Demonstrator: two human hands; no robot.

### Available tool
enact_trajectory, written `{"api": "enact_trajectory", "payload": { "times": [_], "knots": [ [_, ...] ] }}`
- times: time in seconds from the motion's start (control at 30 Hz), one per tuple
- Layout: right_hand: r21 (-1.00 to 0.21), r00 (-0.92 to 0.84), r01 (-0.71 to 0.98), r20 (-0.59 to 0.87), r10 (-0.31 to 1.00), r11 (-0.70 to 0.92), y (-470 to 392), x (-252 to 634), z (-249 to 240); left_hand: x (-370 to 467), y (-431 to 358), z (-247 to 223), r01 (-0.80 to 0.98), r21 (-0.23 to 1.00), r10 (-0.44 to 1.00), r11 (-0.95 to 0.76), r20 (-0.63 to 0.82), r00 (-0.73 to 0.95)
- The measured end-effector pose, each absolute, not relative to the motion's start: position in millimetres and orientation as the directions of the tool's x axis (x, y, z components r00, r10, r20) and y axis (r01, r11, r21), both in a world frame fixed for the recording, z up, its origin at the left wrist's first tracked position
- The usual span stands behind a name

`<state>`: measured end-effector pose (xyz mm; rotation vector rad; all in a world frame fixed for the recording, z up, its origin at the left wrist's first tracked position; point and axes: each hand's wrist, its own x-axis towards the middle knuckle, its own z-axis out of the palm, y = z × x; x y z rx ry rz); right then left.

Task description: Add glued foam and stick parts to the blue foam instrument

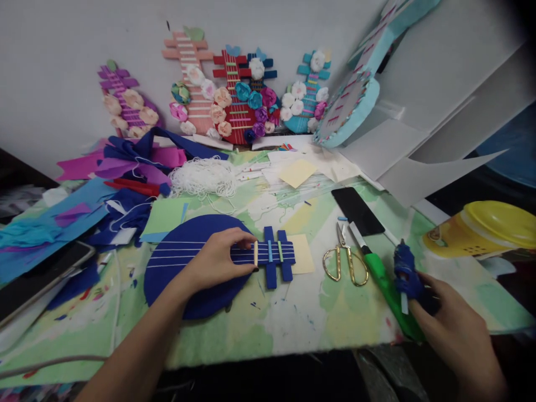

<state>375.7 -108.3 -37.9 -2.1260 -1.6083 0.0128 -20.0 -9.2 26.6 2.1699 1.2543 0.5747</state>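
A dark blue craft lute (201, 240) lies flat on the table, with white strings running along its round body and neck. My left hand (215, 259) rests over it, thumb and fingertips pinching a small cream strip (255, 253) that lies across the strings on the neck. Farther along the neck, a light blue strip (270, 251) and a green strip (280, 251) cross the strings between the blue pegs. At the right, my right hand (456, 329) grips a blue-wrapped glue gun (404, 271), its dark tip upward and a whitish stick showing below.
Gold-handled scissors (345, 259), a green-handled cutter (381, 279) and a black phone (358, 211) lie right of the lute. White string (205, 177) and coloured scraps (138, 162) are piled behind left. Finished flowered lutes (234, 111) lean on the wall. A yellow-lidded tub (481, 229) stands right.
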Motion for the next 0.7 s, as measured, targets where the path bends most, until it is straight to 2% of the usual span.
{"api": "enact_trajectory", "payload": {
  "times": [0.17,0.4,0.7],
  "knots": [
    [-0.385,0.339,0.886,0.153,0.928,-0.260,-111.0,378.7,-38.3,-16.8,1.1,19.2,0.676,0.615,0.878,-0.406,0.056,0.476],
    [-0.430,0.348,0.864,0.137,0.927,-0.261,-111.8,377.4,-36.5,-15.0,6.0,17.4,0.704,0.576,0.873,-0.415,0.035,0.486],
    [-0.423,0.339,0.871,0.152,0.929,-0.249,-112.8,376.4,-36.2,-11.5,8.5,14.8,0.736,0.527,0.868,-0.425,0.007,0.496]
  ]
}}
